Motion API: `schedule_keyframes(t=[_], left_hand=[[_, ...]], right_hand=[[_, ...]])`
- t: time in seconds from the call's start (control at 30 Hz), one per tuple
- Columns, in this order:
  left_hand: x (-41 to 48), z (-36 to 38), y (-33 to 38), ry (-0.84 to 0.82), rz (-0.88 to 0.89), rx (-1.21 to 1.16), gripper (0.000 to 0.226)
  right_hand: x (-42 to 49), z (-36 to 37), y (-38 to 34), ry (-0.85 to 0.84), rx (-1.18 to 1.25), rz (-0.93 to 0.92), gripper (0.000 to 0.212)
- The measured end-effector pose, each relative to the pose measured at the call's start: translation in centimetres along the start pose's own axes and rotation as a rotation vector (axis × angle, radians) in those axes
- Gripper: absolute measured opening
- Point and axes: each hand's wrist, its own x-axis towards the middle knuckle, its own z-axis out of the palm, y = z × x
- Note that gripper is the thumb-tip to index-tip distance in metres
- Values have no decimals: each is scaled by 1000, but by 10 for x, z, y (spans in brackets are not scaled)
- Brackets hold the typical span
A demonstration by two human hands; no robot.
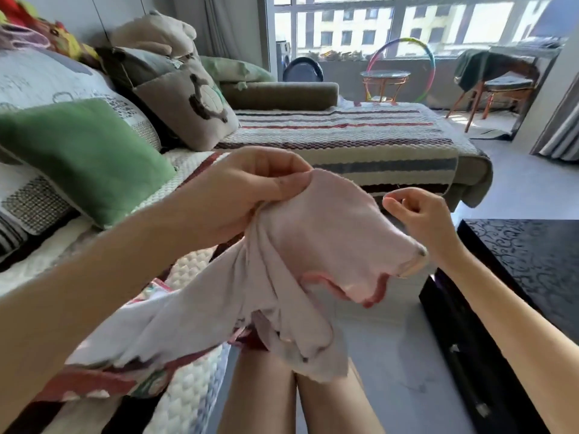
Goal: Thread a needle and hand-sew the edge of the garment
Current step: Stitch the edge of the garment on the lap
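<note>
A pale pink garment (316, 239) with a darker pink frilled edge hangs in front of me, above my knees. My left hand (250, 186) pinches its upper edge between thumb and fingers and holds it up. To the right, my right hand (419, 214) is just beside the cloth with its fingers curled and fingertips pinched together. A faint thin line, perhaps thread (395, 193), arcs from those fingertips. The needle itself is too small to make out.
A sofa (344, 136) with a striped woven cover runs along the left, with a green cushion (84, 158) and a grey cushion (188, 104). A black patterned table (520, 255) stands at the right. Pale floor lies between them. A chair and a small round table stand by the window.
</note>
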Motion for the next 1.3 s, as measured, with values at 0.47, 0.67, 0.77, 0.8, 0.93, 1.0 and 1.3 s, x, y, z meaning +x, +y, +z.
schedule_keyframes(t=[0.47, 0.67, 0.77, 0.8, 0.93, 1.0, 1.3], left_hand=[[-6, 58, -115, -102, 38, 547, 8], [-25, 34, -171, 24, -28, 462, 23], [-32, 26, -181, 87, 89, 535, 9], [-34, 25, -185, 96, 133, 587, 10], [-34, 23, -197, 184, 184, 644, 28], [-33, 19, -201, 231, 169, 610, 30], [-26, 5, -202, 177, 79, 593, 17]], right_hand=[[-64, -54, 19, 47, 169, 230, 8], [-121, -22, 24, -306, 219, 258, 7], [-142, 1, 27, -421, 138, 188, 12], [-146, 9, 28, -445, 111, 165, 16], [-164, 30, 30, -397, -25, -5, 29], [-170, 38, 31, -315, -81, -51, 29], [-157, 42, 54, -310, -262, -43, 8]])
